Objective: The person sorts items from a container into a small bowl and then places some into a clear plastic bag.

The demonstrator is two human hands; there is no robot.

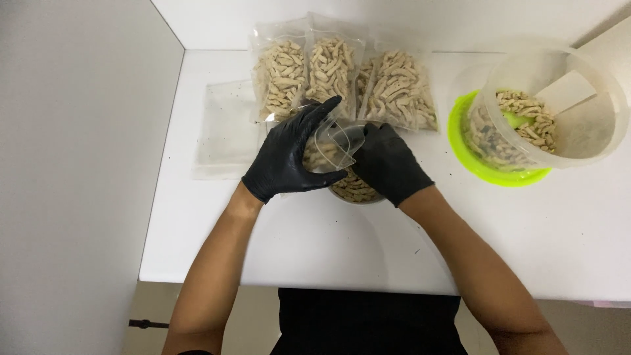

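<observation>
Left hand (289,154) wrapped round a clear pouch (332,144), right hand (388,161) fingers pinching its mouth wide over the bowl (355,189), catching spills.

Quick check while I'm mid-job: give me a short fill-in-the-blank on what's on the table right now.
1. Both hands, the left hand and right hand, wear ____ gloves.
2. Together they hold a clear pouch over a small ____ of snack pieces.
3. Behind the hands stand ____ filled pouches.
4. The big clear tub sits tilted on a bright ____ lid.

Missing words: black; bowl; three; green
</observation>
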